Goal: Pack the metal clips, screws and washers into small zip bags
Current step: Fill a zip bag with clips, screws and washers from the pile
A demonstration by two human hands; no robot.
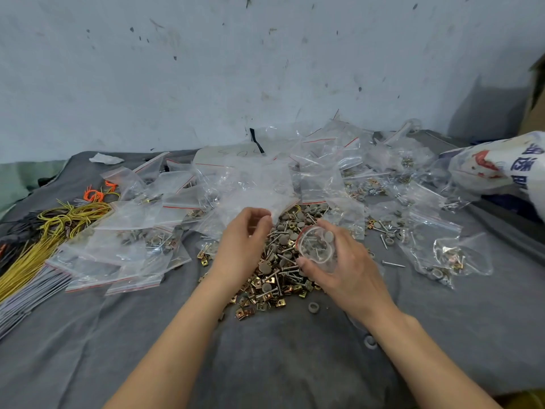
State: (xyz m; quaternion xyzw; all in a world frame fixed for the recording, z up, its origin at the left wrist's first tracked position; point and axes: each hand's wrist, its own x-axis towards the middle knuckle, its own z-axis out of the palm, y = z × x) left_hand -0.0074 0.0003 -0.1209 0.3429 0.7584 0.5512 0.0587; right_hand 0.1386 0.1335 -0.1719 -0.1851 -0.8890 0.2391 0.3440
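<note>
— Where's the bag you're filling?

— In my right hand (348, 270). Its fingers and thumb curl round a small zip bag (320, 250), held just above the loose pile (280, 276). The red-edged mouth is pulled into a ring and turned up toward me. Slim metal shanks and flat grey heads show through the plastic; the rest is too blurred to tell.

— And the other hand?

— My left hand (240, 246) hovers over the left side of the pile, fingers curled in toward the thumb. Whether anything is pinched between them I cannot tell.

— What's in the pile?

— Brass-coloured metal clips (259, 290), thickest along the near edge. The screws (284, 256) have the same flat grey heads and lie toward the middle and back. It is all mixed together on the grey cloth (295, 364) that covers the worktop. Two grey washers (314, 307) lie apart on the cloth, near my right wrist and forearm.

— The other bags?

— Behind the pile is a heap of empty bags (250, 178), clear with red strips. To the left lies a stack of filled bags (126, 255), hardware bunched at one end of each. To the right are scattered bags (442, 252), with clips, screws and washers showing through the plastic.

— Further out?

— Yellow cords (59, 225) at the far left, with orange ones (94, 194) behind them. A printed white sack (501, 163) lies at the far right, near the wall (206, 69).
</note>
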